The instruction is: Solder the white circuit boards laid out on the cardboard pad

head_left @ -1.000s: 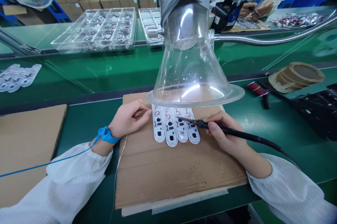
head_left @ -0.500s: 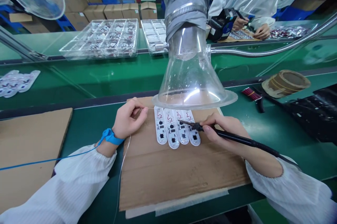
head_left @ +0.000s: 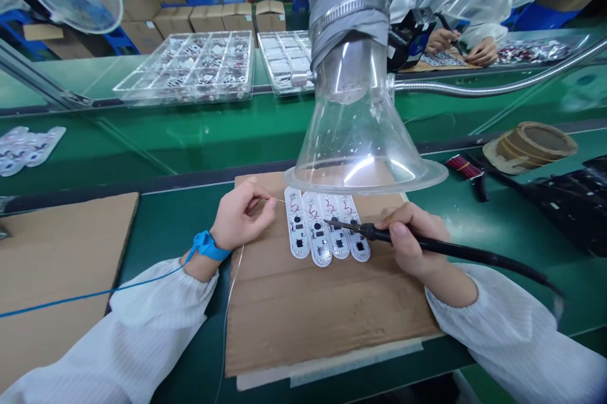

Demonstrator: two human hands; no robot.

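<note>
Several white oblong circuit boards (head_left: 320, 246) with red wires and black chips lie side by side on a cardboard sheet (head_left: 327, 309). My right hand (head_left: 420, 239) grips a black soldering iron (head_left: 393, 235) from the right, its tip over the middle boards; whether the tip touches cannot be made out. Left of the boards, my left hand (head_left: 245, 214) pinches thin solder wire (head_left: 231, 296), whose end reaches toward the boards and whose tail runs down across the cardboard. A blue wrist strap (head_left: 208, 246) circles my left wrist.
A clear fume hood (head_left: 363, 138) hangs just above and behind the boards. Parts trays (head_left: 190, 69) stand beyond the green divider. A round brown pot (head_left: 528, 146) and red wire bundle (head_left: 465, 167) are at right. A co-worker's hands (head_left: 462, 47) work opposite. Another cardboard (head_left: 57, 265) lies left.
The view has shifted slightly, so most things appear a little further right. My right hand has changed its hold on the soldering iron, lying further back along it. The left hand still pinches the solder wire.
</note>
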